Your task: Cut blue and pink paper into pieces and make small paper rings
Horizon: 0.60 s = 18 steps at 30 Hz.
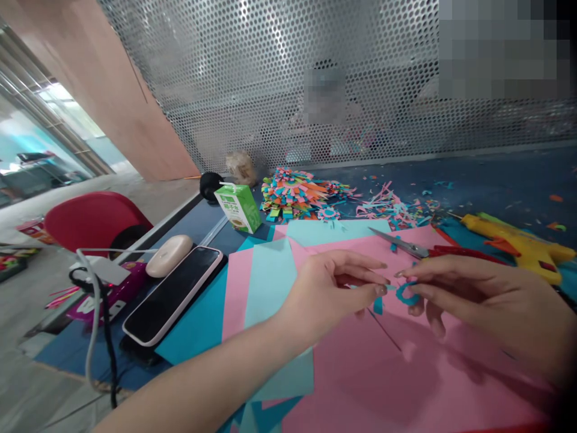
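Note:
My left hand [324, 288] pinches the end of a small pale blue paper strip [392, 288] between thumb and fingers. Close by on the right, the fingertips of my right hand [478, 294] are closed on a curled blue paper ring [401, 296]. The two hands almost meet above a large pink paper sheet [378, 385]. A small blue paper piece [378, 306] shows just below the left fingertips. Behind the hands lie scissors [408, 245] with red handles, partly hidden by my right hand.
At the right lies a yellow glue gun [523, 240]. Colourful paper flowers [291, 195] and paper scraps [392, 204] fill the back, before a perforated metal screen [252, 66]. A drink carton [241, 207], a phone [175, 294], a beige rounded case [169, 255] and cables [95, 307] are leftward.

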Each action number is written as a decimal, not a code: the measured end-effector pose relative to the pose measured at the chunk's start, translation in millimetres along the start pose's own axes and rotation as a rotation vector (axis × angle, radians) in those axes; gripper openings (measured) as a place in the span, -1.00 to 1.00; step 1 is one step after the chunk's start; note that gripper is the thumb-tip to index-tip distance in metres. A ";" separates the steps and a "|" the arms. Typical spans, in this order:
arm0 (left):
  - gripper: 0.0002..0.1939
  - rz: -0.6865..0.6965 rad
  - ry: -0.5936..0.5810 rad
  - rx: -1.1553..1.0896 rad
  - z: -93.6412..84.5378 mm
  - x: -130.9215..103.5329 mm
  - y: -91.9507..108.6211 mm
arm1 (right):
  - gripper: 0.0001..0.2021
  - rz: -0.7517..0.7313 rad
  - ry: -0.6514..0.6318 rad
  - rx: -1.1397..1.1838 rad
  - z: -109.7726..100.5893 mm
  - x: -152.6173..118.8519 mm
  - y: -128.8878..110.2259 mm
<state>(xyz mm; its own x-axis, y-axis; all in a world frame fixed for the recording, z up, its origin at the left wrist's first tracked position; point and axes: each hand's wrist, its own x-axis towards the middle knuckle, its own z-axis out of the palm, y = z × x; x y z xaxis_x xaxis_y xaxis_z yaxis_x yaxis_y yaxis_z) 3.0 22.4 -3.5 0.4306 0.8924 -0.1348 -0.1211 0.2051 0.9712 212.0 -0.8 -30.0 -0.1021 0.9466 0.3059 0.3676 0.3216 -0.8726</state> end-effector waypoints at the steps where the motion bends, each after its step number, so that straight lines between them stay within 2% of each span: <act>1: -0.80 -0.003 -0.004 -0.004 0.6 -0.1 -0.3 | -0.79 0.010 -0.001 0.028 0.6 -1.9 2.0; 4: -0.81 -0.029 -0.010 -0.014 1.1 -0.7 -0.7 | -0.88 0.050 0.022 0.040 3.0 -5.2 5.6; 12: -0.67 -0.087 -0.054 -0.087 -0.6 0.4 -2.5 | -0.85 0.010 0.048 0.005 6.2 -2.5 -7.1; 18: -0.54 -0.083 -0.044 -0.117 -1.1 0.3 -0.4 | -0.88 0.080 -0.019 0.067 4.2 -6.9 3.3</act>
<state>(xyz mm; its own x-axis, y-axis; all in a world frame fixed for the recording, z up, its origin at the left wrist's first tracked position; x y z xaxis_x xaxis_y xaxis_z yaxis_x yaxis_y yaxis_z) 2.2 23.0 -4.2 0.4816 0.8527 -0.2022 -0.1859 0.3248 0.9273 210.1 -6.2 -36.6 -0.0921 0.9695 0.2273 0.3127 0.2449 -0.9177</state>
